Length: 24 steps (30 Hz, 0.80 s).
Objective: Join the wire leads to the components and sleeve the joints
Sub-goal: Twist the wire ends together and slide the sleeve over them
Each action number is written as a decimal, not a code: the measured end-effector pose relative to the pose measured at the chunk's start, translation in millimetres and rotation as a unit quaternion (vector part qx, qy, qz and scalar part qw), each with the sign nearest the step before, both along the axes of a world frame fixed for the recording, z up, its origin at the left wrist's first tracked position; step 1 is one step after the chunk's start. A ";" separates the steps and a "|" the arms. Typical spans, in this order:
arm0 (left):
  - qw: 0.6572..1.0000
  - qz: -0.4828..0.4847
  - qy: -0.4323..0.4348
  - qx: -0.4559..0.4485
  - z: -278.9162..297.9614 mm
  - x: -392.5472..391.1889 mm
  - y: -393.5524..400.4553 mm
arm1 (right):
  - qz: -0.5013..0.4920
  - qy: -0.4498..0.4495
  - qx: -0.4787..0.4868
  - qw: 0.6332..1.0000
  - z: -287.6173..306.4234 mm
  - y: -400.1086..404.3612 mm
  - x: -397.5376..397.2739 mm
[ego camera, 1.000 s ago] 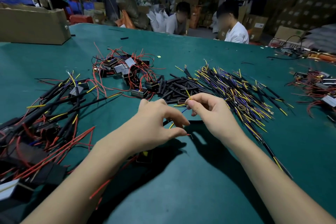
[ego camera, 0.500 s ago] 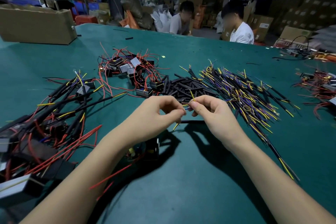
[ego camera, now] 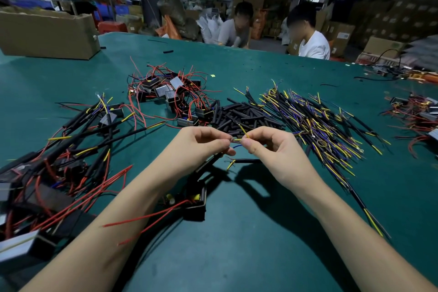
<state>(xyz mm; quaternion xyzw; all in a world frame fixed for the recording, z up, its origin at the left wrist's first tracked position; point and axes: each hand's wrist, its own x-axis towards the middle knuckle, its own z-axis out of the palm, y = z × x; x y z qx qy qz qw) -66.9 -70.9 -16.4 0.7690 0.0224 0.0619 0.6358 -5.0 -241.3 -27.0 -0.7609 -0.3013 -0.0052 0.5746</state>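
You were in the middle of one joint, with much of the batch left to do. Your left hand (ego camera: 199,147) and right hand (ego camera: 272,149) met just above the green surface (ego camera: 237,244), each grip narrow: the left pinched a bare lead end, the right pinched a yellow wire (ego camera: 244,131), and the tips touched between your fingertips. Whether the strands were already twisted was too small to tell. The component (ego camera: 195,199) those leads seemed to run to lay on the surface under your left wrist, not yet sleeved at this joint as far as I could judge. To your left sat a heap of finished assemblies (ego camera: 71,149), black tubing over their joints. Ahead waited unjoined components with red leads (ego camera: 170,92), loose black sleeves (ego camera: 241,114), and a large pile of yellow and blue leads (ego camera: 320,125).
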 end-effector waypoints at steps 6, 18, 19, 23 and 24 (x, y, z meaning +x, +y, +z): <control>1.000 -0.020 -0.012 -0.003 -0.4 -0.2 -2.8 | -0.015 -0.008 -0.005 1.000 0.0 -0.4 -0.4; 0.994 0.034 -0.040 0.097 6.6 -3.9 -7.6 | -0.029 -0.011 -0.023 0.999 -0.9 0.2 -1.7; 0.994 0.035 -0.035 0.094 6.9 -4.2 -7.8 | -0.030 -0.011 -0.021 0.999 -0.5 0.5 -2.1; 0.998 0.045 -0.010 0.048 7.0 -4.6 -6.8 | -0.040 -0.002 -0.003 0.999 0.9 2.5 -3.5; 0.998 0.047 -0.004 0.028 7.2 -4.8 -6.3 | -0.044 0.000 0.004 0.999 1.3 3.2 -3.7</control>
